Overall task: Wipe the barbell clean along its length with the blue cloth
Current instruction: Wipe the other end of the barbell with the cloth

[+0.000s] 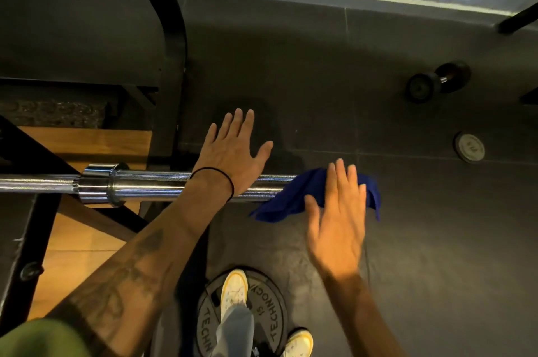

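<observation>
A chrome barbell [145, 184] runs level across the view from the left edge to the middle. A blue cloth [294, 196] is draped over its right end sleeve. My right hand [337, 216] is above the cloth with fingers straight and spread, fingertips over the cloth; it looks blurred. My left hand [233, 149] is flat and open beyond the bar, fingers stretched out, its wrist crossing over the sleeve. Whether either hand touches the bar or cloth I cannot tell.
A black rack upright [171, 45] stands behind the bar at left, over a wooden platform [87, 144]. A weight plate [241, 313] lies on the floor under my white shoes. A dumbbell [436, 81] and a small plate [469, 147] lie at right.
</observation>
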A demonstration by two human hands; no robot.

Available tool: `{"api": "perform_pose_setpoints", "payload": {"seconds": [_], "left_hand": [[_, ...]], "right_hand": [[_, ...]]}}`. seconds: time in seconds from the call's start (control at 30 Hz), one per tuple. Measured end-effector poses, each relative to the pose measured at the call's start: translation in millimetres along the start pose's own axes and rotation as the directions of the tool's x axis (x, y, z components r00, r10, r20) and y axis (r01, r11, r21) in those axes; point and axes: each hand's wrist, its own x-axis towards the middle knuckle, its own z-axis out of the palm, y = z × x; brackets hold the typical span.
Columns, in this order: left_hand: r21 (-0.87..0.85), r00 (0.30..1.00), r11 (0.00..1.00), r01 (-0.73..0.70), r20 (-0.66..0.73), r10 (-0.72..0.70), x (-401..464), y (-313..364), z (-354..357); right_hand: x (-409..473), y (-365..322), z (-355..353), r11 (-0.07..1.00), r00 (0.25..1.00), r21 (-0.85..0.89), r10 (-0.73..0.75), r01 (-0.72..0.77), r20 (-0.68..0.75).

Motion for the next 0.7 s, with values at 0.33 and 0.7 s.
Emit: {"api": "perform_pose_setpoints", "payload": {"seconds": [0.33, 0.7], "left_hand": [[-0.048, 0.997, 0.998, -0.039, -0.069, 0.035, -1, -1, -1], [0.021, 0.932, 0.982, -0.186, -0.314, 0.183, -20, 0, -9]], "right_hand": [[-7, 14, -5, 0.998, 0.997, -0.009, -0.069, 0.069, 0.044], [13, 15, -7, 0.957, 0.953, -0.076, -0.268, 0.281, 0.142]]}}
